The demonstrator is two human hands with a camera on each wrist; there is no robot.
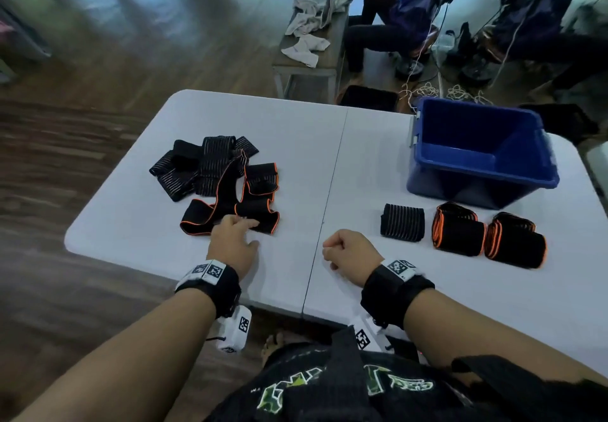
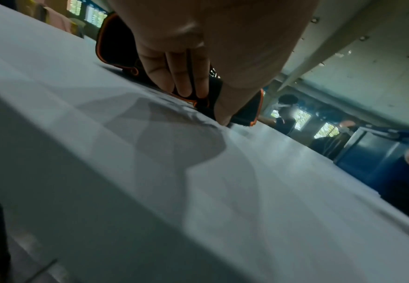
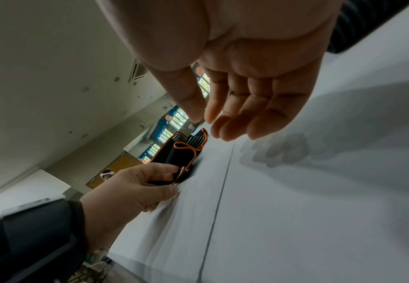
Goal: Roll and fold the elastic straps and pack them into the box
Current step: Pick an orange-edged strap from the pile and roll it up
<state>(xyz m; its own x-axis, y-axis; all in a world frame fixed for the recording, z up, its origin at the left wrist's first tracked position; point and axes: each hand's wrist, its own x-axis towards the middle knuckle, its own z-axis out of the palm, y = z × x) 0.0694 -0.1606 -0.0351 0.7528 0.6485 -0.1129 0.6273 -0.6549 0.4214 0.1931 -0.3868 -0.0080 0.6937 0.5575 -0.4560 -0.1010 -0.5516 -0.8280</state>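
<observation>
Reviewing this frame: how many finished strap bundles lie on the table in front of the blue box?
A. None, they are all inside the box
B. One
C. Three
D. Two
C: in the head view a grey-striped bundle and two orange-edged bundles lie in a row on the table in front of the blue box, whose visible inside shows no straps.

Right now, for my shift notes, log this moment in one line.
left hand pinches orange-trimmed strap | right hand idle, holds nothing | three rolls beside blue box | box looks empty
</observation>
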